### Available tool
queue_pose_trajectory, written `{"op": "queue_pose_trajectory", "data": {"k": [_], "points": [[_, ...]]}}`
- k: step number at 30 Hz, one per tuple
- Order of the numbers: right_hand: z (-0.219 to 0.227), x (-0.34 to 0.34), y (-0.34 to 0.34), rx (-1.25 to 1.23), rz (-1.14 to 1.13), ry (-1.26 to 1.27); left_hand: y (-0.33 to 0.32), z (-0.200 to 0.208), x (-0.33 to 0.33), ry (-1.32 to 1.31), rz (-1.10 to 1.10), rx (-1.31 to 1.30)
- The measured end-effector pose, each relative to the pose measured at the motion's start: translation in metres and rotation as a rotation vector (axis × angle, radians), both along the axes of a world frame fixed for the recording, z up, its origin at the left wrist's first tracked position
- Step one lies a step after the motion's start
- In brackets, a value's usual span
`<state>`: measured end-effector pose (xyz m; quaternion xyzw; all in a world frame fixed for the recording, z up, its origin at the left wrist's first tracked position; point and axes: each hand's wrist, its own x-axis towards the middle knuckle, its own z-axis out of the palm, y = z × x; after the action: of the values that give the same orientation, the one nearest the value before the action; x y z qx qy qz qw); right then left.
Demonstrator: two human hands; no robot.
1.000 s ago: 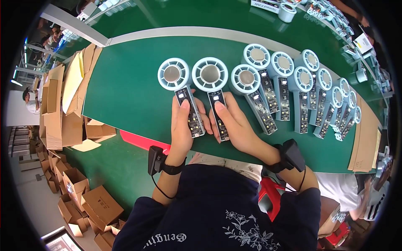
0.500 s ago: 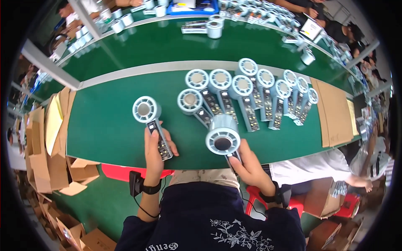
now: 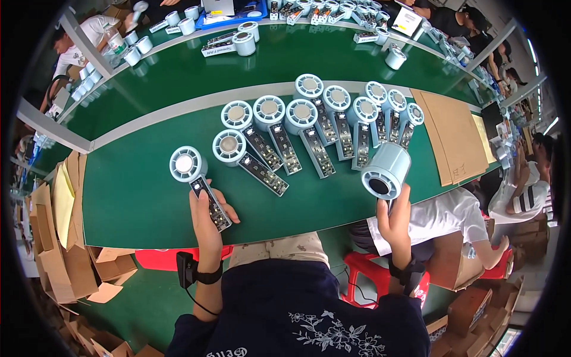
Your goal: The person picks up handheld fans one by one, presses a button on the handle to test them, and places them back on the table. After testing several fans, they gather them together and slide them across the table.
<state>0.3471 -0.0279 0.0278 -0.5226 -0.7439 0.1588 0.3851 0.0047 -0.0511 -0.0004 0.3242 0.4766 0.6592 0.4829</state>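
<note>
My left hand (image 3: 208,215) is closed round the handle of a light-blue handheld fan (image 3: 189,165), its circuit board showing along the open handle. At the right, my right hand (image 3: 395,220) grips a second light-blue fan (image 3: 386,171) by its handle, the round head raised and tilted toward me; most of that handle is hidden by the fingers. Between and beyond my hands, several similar fans (image 3: 301,114) lie on the green table (image 3: 143,190), round heads away from me and exposed circuit boards pointing nearer.
Flat brown cardboard (image 3: 455,140) lies at the table's right end. Open cardboard boxes (image 3: 56,250) stand at the left. Past a pale ledge, another green surface (image 3: 160,89) carries more fans (image 3: 244,43). A person in a white shirt (image 3: 446,220) is close by on the right.
My right hand has moved right with its fan, away from the middle of the table. My left hand still holds its fan. The view has shifted rightward.
</note>
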Motion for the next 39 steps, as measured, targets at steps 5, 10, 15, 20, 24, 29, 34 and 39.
{"op": "queue_pose_trajectory", "data": {"k": [5, 10, 15, 20, 24, 29, 34, 39], "points": [[-0.002, 0.012, 0.006, 0.055, -0.092, -0.055, 0.0, -0.002, -0.002, -0.013, 0.008, 0.023], [-0.008, 0.013, 0.016, -0.065, -0.179, 0.183, 0.001, -0.001, -0.003, -0.009, 0.004, 0.012], [-0.006, 0.036, 0.043, -0.239, -0.189, 0.896, 0.005, 0.004, 0.0, -0.01, 0.027, -0.019], [-0.002, 0.108, 0.094, -0.585, -0.344, 1.095, 0.017, 0.002, 0.002, 0.066, -0.026, -0.131], [0.005, 0.118, 0.125, -0.584, -0.394, 0.978, 0.028, 0.004, -0.001, 0.098, -0.135, -0.186], [0.014, 0.122, 0.15, -0.672, -0.413, 0.664, 0.035, 0.008, -0.004, 0.161, -0.183, -0.243], [0.02, 0.166, 0.174, -0.414, -0.475, -0.233, 0.046, 0.023, -0.018, 0.421, -0.324, -0.396], [0.072, 0.128, 0.213, -0.166, -0.444, -0.161, 0.038, 0.016, -0.041, 0.369, -0.371, -0.413]]}}
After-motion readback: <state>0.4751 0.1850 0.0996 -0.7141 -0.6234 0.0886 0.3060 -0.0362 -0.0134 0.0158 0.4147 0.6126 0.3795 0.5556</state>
